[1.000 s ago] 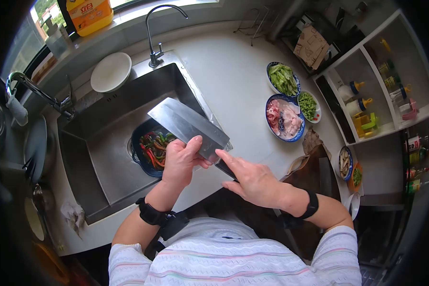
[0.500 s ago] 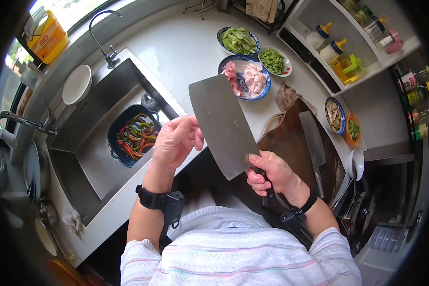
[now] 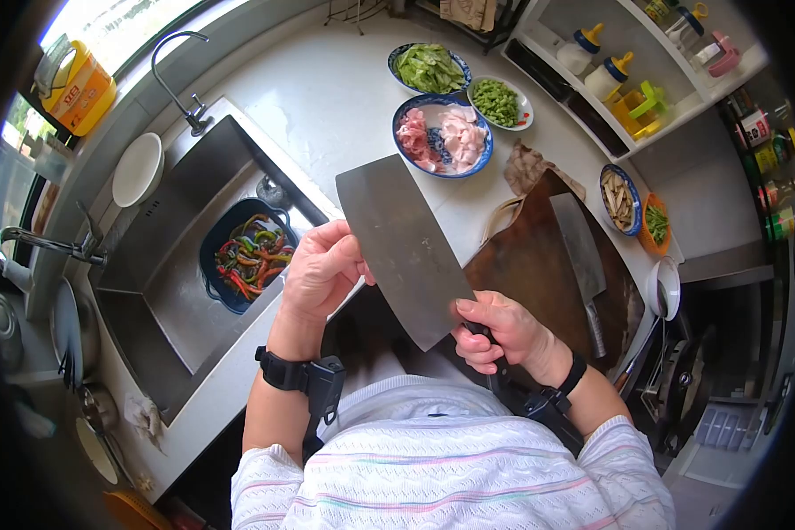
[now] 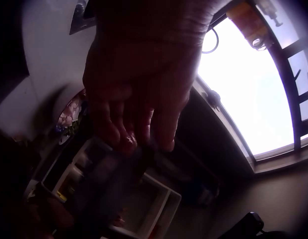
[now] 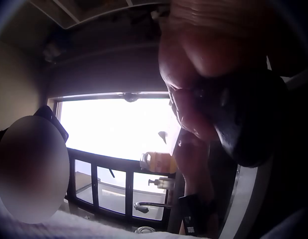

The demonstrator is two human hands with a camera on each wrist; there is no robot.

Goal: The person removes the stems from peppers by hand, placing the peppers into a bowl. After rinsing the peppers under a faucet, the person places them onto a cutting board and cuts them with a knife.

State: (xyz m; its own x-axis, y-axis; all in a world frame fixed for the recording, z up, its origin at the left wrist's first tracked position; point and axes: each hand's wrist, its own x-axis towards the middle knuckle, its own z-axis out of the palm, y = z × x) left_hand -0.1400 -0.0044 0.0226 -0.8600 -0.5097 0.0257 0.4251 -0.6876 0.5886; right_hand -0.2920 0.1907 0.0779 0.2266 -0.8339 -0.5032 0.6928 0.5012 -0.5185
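Note:
In the head view my right hand (image 3: 508,334) grips the dark handle of a broad cleaver (image 3: 406,247), its thumb up by the heel of the blade. The blade is held up in front of my body, its flat face toward the head camera. My left hand (image 3: 322,269) is at the blade's left edge, thumb and bent fingers pinching it there. The left wrist view shows the left hand (image 4: 139,89) dark, fingertips pointing down. In the right wrist view the right hand (image 5: 194,64) is curled round the dark handle.
A second cleaver (image 3: 579,252) lies on the brown cutting board (image 3: 526,274) at right. The sink (image 3: 172,296) holds a blue basket of cut peppers (image 3: 252,256). A bowl of sliced meat (image 3: 442,137) and plates of greens (image 3: 430,69) stand behind. A shelf (image 3: 583,62) is at upper right.
The cleaver turned from tilted over the sink to flat-on before my body, the right hand gripping its handle. Since half a second ago, it has shifted slightly left, meeting the left fingers.

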